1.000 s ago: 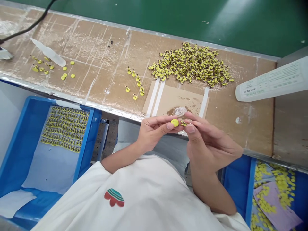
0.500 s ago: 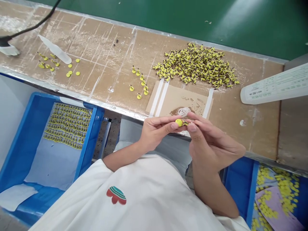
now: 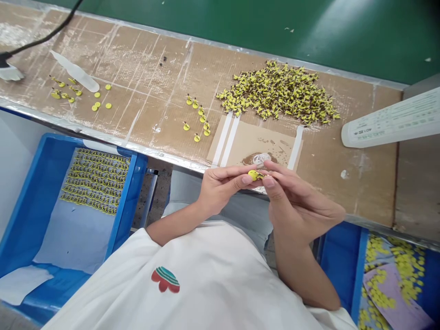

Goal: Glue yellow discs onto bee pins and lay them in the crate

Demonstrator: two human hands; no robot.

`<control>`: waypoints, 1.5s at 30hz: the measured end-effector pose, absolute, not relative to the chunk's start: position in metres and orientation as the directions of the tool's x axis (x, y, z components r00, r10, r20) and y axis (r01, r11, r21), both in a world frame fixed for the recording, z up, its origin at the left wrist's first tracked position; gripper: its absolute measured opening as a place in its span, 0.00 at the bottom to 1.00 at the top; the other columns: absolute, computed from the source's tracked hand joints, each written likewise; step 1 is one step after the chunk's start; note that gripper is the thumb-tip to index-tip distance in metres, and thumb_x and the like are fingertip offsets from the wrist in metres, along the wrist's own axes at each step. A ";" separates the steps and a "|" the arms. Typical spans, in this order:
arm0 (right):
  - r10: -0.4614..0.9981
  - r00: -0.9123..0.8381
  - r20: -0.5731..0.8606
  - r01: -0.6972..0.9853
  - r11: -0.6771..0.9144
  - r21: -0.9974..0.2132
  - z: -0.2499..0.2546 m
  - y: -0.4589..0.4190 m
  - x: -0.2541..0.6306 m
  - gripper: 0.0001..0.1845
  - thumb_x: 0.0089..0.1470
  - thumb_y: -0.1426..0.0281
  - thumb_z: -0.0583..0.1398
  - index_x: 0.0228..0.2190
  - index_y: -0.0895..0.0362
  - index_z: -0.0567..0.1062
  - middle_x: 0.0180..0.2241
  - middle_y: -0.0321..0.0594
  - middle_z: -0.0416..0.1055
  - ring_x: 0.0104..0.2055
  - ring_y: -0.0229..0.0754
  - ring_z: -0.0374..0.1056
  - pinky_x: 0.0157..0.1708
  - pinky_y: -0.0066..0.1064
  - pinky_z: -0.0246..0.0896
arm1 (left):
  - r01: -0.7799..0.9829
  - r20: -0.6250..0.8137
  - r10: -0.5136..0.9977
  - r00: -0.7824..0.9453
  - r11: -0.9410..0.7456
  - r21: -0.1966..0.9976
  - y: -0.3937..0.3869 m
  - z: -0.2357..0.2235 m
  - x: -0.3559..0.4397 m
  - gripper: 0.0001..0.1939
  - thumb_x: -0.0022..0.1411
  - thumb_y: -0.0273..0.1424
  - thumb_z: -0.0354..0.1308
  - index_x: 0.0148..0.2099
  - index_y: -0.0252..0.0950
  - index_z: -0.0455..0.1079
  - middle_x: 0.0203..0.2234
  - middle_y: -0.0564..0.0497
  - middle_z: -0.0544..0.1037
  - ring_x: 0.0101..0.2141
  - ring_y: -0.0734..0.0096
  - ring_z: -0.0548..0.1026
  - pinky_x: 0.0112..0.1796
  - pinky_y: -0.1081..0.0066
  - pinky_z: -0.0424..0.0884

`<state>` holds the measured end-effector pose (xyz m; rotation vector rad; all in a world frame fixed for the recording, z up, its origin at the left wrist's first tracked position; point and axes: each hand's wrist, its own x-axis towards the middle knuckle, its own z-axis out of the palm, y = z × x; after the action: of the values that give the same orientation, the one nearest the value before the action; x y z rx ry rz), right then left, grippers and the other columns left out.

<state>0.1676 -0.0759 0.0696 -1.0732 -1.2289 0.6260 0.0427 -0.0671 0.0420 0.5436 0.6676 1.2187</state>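
Observation:
My left hand (image 3: 222, 188) pinches a small yellow disc (image 3: 252, 174) between thumb and forefinger, just over the near edge of the cardboard-covered bench (image 3: 151, 87). My right hand (image 3: 297, 201) meets it from the right, its fingertips closed on a tiny yellow and black part (image 3: 260, 175) pressed against the disc. Beyond the hands a small clear blob (image 3: 261, 159) lies on a taped cardboard patch (image 3: 254, 142). A large heap of yellow and black parts (image 3: 280, 91) lies further back. Several finished pieces (image 3: 197, 117) stand to its left.
A blue tray (image 3: 30, 201) at lower left holds neat rows of yellow parts (image 3: 94, 181). Another blue tray (image 3: 357, 270) at lower right holds loose yellow discs (image 3: 395, 275). Loose discs and a white plastic strip (image 3: 74, 71) lie at far left. A white labelled cylinder (image 3: 392, 121) lies at right.
Both hands have stayed together at the bench edge. The yellow disc has tilted a little in the left fingers, and the right fingertips have closed in on it. The camera has shifted slightly.

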 end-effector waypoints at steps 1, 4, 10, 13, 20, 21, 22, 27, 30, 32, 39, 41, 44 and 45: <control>0.857 0.261 0.444 0.168 0.413 -0.895 0.070 -0.076 0.168 0.15 0.50 0.79 0.70 0.38 0.49 0.83 0.36 0.36 0.82 0.44 0.50 0.80 0.50 0.51 0.77 | -0.658 -0.172 0.966 0.195 0.259 0.707 -0.067 0.041 0.043 0.11 0.56 0.36 0.71 0.43 0.44 0.83 0.41 0.49 0.85 0.45 0.57 0.83 0.49 0.58 0.82; 0.854 0.247 0.458 0.184 0.422 -0.888 0.070 -0.075 0.168 0.15 0.49 0.79 0.70 0.38 0.50 0.84 0.36 0.36 0.82 0.44 0.50 0.80 0.50 0.51 0.76 | -0.644 -0.150 0.973 0.173 0.227 0.731 -0.067 0.036 0.042 0.11 0.56 0.35 0.71 0.44 0.44 0.83 0.41 0.50 0.85 0.44 0.58 0.84 0.49 0.58 0.81; 0.858 0.232 0.458 0.184 0.424 -0.887 0.070 -0.074 0.169 0.16 0.48 0.81 0.70 0.37 0.50 0.84 0.36 0.37 0.82 0.43 0.51 0.80 0.49 0.50 0.77 | -0.626 -0.064 0.988 0.142 0.140 0.767 -0.067 0.031 0.042 0.11 0.59 0.31 0.70 0.45 0.46 0.83 0.40 0.51 0.85 0.43 0.63 0.84 0.49 0.62 0.82; 0.858 0.229 0.459 0.202 0.420 -0.885 0.070 -0.074 0.170 0.16 0.48 0.81 0.70 0.37 0.50 0.84 0.35 0.37 0.82 0.42 0.50 0.80 0.47 0.48 0.78 | -0.606 -0.044 0.991 0.124 0.111 0.787 -0.066 0.032 0.041 0.10 0.59 0.31 0.69 0.44 0.45 0.83 0.39 0.51 0.85 0.41 0.66 0.84 0.45 0.67 0.82; 0.872 0.195 0.449 0.207 0.411 -0.888 0.072 -0.074 0.173 0.17 0.48 0.81 0.70 0.38 0.49 0.84 0.38 0.37 0.82 0.40 0.48 0.80 0.44 0.45 0.78 | -0.548 -0.018 0.996 0.092 0.066 0.834 -0.066 0.034 0.040 0.10 0.59 0.31 0.69 0.44 0.45 0.83 0.39 0.50 0.85 0.41 0.68 0.83 0.44 0.70 0.81; 0.870 0.194 0.453 0.208 0.415 -0.886 0.072 -0.074 0.173 0.17 0.48 0.81 0.70 0.38 0.49 0.84 0.38 0.37 0.82 0.40 0.47 0.80 0.43 0.44 0.78 | -0.547 -0.011 0.996 0.089 0.058 0.835 -0.066 0.034 0.040 0.10 0.59 0.30 0.69 0.44 0.45 0.83 0.39 0.51 0.85 0.41 0.68 0.83 0.44 0.70 0.81; 0.869 0.191 0.456 0.209 0.418 -0.884 0.072 -0.074 0.173 0.17 0.48 0.81 0.70 0.38 0.49 0.84 0.38 0.37 0.82 0.40 0.47 0.80 0.43 0.44 0.78 | -0.547 -0.004 0.996 0.087 0.051 0.835 -0.066 0.034 0.040 0.10 0.59 0.30 0.69 0.45 0.45 0.83 0.39 0.51 0.85 0.41 0.68 0.83 0.44 0.70 0.80; 0.868 0.175 0.465 0.220 0.426 -0.877 0.071 -0.073 0.174 0.16 0.48 0.80 0.70 0.37 0.49 0.84 0.37 0.37 0.82 0.38 0.47 0.80 0.42 0.43 0.79 | -0.525 0.019 0.998 0.062 0.017 0.851 -0.067 0.035 0.040 0.10 0.59 0.31 0.69 0.44 0.46 0.83 0.38 0.51 0.85 0.40 0.69 0.83 0.41 0.72 0.80; 0.867 0.162 0.471 0.228 0.431 -0.873 0.071 -0.073 0.175 0.15 0.48 0.79 0.70 0.37 0.49 0.84 0.37 0.37 0.82 0.38 0.46 0.80 0.41 0.43 0.79 | -0.500 0.054 0.998 0.041 -0.026 0.866 -0.067 0.035 0.039 0.10 0.59 0.30 0.69 0.44 0.47 0.83 0.37 0.51 0.85 0.39 0.71 0.82 0.39 0.73 0.79; 0.864 0.156 0.478 0.224 0.440 -0.869 0.070 -0.073 0.174 0.15 0.48 0.80 0.70 0.37 0.50 0.84 0.37 0.38 0.82 0.38 0.46 0.80 0.40 0.41 0.79 | -0.474 0.076 0.997 0.024 -0.056 0.879 -0.067 0.035 0.039 0.11 0.59 0.30 0.69 0.44 0.47 0.82 0.37 0.51 0.85 0.38 0.71 0.82 0.39 0.73 0.79; 0.857 0.169 0.486 0.239 0.443 -0.864 0.066 -0.071 0.174 0.15 0.49 0.78 0.71 0.38 0.49 0.83 0.37 0.37 0.82 0.40 0.47 0.80 0.42 0.42 0.79 | -0.412 0.085 0.996 -0.012 -0.083 0.908 -0.069 0.032 0.040 0.12 0.58 0.32 0.69 0.46 0.49 0.82 0.36 0.51 0.85 0.36 0.73 0.81 0.38 0.73 0.78; 0.860 0.174 0.479 0.242 0.434 -0.868 0.065 -0.070 0.174 0.14 0.49 0.77 0.71 0.37 0.49 0.84 0.37 0.38 0.82 0.40 0.48 0.80 0.42 0.43 0.80 | -0.401 0.077 0.997 -0.016 -0.077 0.913 -0.069 0.033 0.041 0.12 0.58 0.32 0.70 0.45 0.49 0.82 0.36 0.51 0.85 0.36 0.73 0.81 0.38 0.73 0.78; 0.861 0.184 0.474 0.251 0.425 -0.870 0.065 -0.070 0.174 0.13 0.49 0.76 0.71 0.37 0.49 0.84 0.37 0.37 0.82 0.40 0.48 0.80 0.42 0.44 0.80 | -0.392 0.060 0.998 -0.029 -0.066 0.918 -0.068 0.034 0.041 0.12 0.57 0.34 0.70 0.45 0.49 0.82 0.36 0.51 0.85 0.35 0.73 0.81 0.39 0.72 0.78; 0.860 0.185 0.476 0.251 0.427 -0.869 0.065 -0.070 0.174 0.13 0.49 0.75 0.71 0.37 0.49 0.83 0.37 0.37 0.82 0.40 0.48 0.80 0.42 0.44 0.80 | -0.390 0.062 0.997 -0.037 -0.072 0.918 -0.068 0.034 0.042 0.12 0.57 0.34 0.71 0.45 0.49 0.82 0.36 0.51 0.85 0.35 0.73 0.81 0.39 0.72 0.78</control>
<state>0.1744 -0.0695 0.0648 -1.0931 -1.3575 0.5789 0.0419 -0.0683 0.0345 0.9422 0.8899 1.4397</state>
